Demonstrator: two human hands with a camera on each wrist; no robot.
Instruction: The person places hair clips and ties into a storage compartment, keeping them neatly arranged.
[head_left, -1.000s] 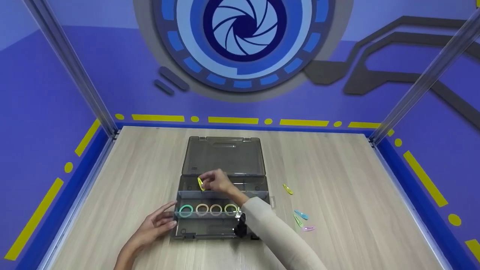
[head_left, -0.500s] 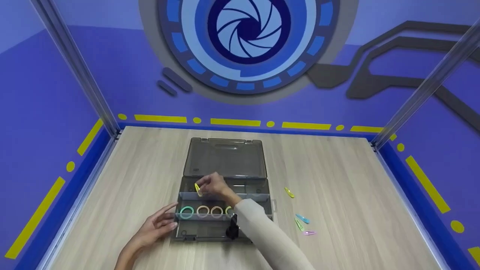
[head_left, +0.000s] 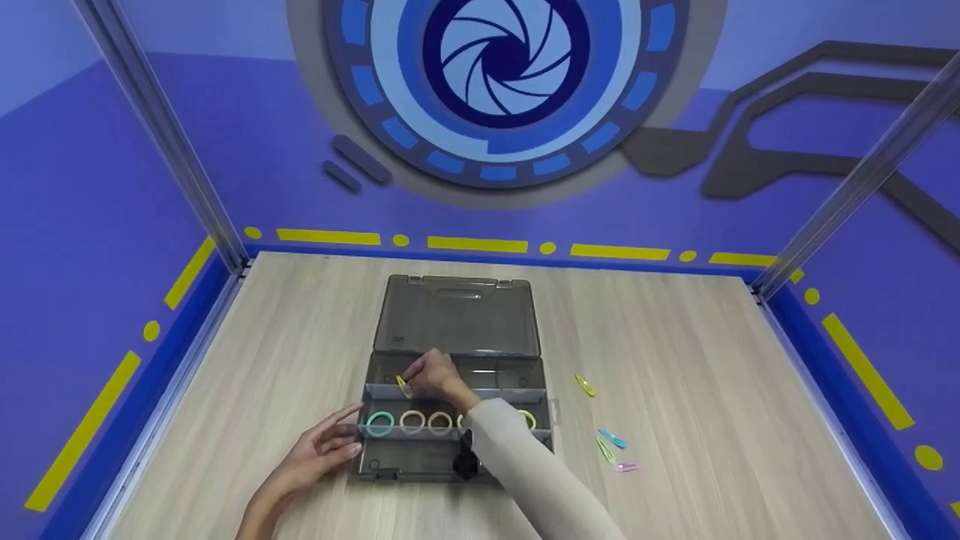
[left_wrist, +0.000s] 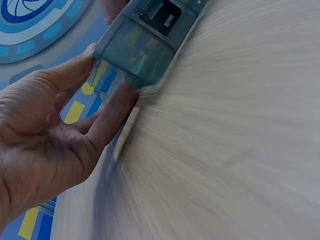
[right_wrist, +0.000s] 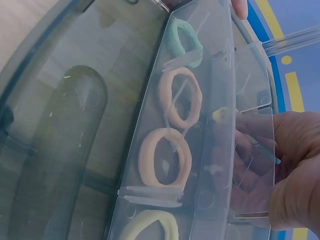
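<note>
A grey translucent case (head_left: 457, 319) lies with its lid laid back on the wooden table. Its middle row holds several ring-shaped bands, among them a teal ring (head_left: 380, 424) and a peach ring (head_left: 412, 421). My right hand (head_left: 435, 375) pinches a yellow clip (head_left: 404, 386) over the back compartment, at the left of the rear divider; in the right wrist view the right hand (right_wrist: 295, 160) is partly seen through the clear wall. With relaxed fingers my left hand (head_left: 315, 456) touches the case's left side, as the left wrist view shows too, the hand (left_wrist: 60, 120) against the wall.
Right of the case lie another yellow clip (head_left: 585, 385), a blue clip (head_left: 612, 439), a green clip (head_left: 605, 450) and a pink clip (head_left: 626, 467). Blue-purple panels with metal posts surround the wooden table (head_left: 300, 322) at the back and sides.
My right hand has lowered the yellow clip toward the back compartment's divider. The head view has shifted slightly; my left hand stays against the case.
</note>
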